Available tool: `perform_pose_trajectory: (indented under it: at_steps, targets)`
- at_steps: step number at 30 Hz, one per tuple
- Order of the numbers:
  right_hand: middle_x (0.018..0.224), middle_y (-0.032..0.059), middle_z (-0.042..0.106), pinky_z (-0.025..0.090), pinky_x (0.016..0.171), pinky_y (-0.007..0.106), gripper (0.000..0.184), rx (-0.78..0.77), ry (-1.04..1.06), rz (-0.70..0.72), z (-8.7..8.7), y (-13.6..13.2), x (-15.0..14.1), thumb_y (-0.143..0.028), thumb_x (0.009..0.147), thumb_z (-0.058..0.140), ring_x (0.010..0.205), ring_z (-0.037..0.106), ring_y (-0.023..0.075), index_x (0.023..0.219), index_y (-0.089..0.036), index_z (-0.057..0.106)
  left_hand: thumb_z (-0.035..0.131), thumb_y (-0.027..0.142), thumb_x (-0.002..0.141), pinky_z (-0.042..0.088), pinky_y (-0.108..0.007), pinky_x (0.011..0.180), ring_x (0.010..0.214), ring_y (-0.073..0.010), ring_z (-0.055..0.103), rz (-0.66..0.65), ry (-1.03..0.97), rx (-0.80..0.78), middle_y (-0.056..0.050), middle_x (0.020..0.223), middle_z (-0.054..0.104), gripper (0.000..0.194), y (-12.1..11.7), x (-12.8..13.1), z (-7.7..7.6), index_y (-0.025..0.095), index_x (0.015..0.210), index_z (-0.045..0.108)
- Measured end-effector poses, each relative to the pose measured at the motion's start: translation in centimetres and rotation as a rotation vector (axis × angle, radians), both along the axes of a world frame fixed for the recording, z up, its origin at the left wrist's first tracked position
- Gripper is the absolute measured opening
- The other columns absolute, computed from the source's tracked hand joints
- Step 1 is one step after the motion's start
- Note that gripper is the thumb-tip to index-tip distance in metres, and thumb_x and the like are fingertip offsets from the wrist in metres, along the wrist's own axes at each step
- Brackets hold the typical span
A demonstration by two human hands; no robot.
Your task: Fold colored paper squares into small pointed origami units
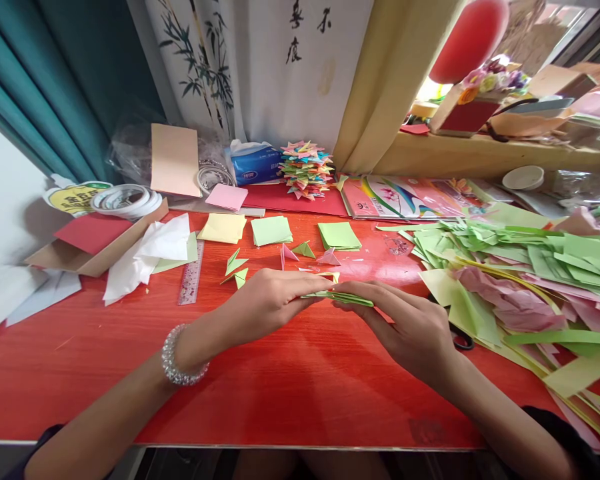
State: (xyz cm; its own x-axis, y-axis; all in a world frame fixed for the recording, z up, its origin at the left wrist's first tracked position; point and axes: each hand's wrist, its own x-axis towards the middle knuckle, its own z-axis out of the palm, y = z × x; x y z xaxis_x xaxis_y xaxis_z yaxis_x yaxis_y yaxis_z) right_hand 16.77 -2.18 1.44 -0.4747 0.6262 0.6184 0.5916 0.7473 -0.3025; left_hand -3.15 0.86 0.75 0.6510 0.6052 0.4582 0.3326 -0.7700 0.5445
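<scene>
Both my hands meet over the middle of the red table (280,387). My left hand (270,303) and my right hand (410,327) each pinch one end of a small green folded paper (347,298), held flat just above the tabletop. A beaded bracelet (177,360) circles my left wrist. Just beyond my fingers lie several small folded paper triangles (304,251), green and pink. Further back sit three stacks of square paper: yellow (223,228), light green (271,231) and green (339,235).
A heap of green and pink paper scraps (530,287) covers the right side. A clear ruler (193,273), white tissue (150,253) and a cardboard box with tape rolls (125,200) lie left. A pile of coloured folded pieces (306,170) and a tissue pack (255,165) stand at the back.
</scene>
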Motion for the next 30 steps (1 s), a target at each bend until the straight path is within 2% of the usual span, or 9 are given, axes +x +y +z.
perform_pose_trajectory:
  at_steps: [7, 22, 30]
  targets:
    - [0.081, 0.0032, 0.070, 0.051, 0.059, 0.020, 0.016, -0.097, 0.053, 0.008, 0.03, -0.03, -0.08, -0.012, 0.083, 0.051, 0.067, 0.066, 0.0119, 0.096, -0.015, 0.059, 0.047, 0.013, 0.085, 0.049, -0.028, 0.088, 0.103, -0.0143, 0.058, -0.015, 0.008, -0.019, -0.007, 0.110, 0.064, 0.029, 0.02, -0.03, -0.07, 0.014, 0.112, 0.057]
    - [0.086, 0.0037, 0.070, 0.050, 0.062, 0.019, 0.019, -0.088, 0.027, 0.025, 0.03, -0.12, 0.00, -0.009, 0.082, 0.052, 0.071, 0.065, 0.0113, 0.098, -0.014, 0.058, 0.047, 0.014, 0.085, 0.049, -0.026, 0.088, 0.102, -0.0141, 0.058, -0.024, -0.018, -0.039, -0.007, 0.109, 0.064, 0.028, -0.06, -0.06, 0.01, 0.012, 0.110, 0.058]
    - [0.084, 0.0016, 0.069, 0.050, 0.060, 0.018, 0.021, -0.045, 0.002, 0.024, -0.07, -0.05, -0.08, -0.007, 0.081, 0.052, 0.069, 0.065, 0.0107, 0.099, -0.017, 0.058, 0.047, 0.013, 0.085, 0.050, -0.028, 0.085, 0.100, -0.0146, 0.059, -0.021, -0.021, -0.007, -0.007, 0.107, 0.065, 0.029, 0.00, -0.06, -0.27, 0.016, 0.111, 0.058]
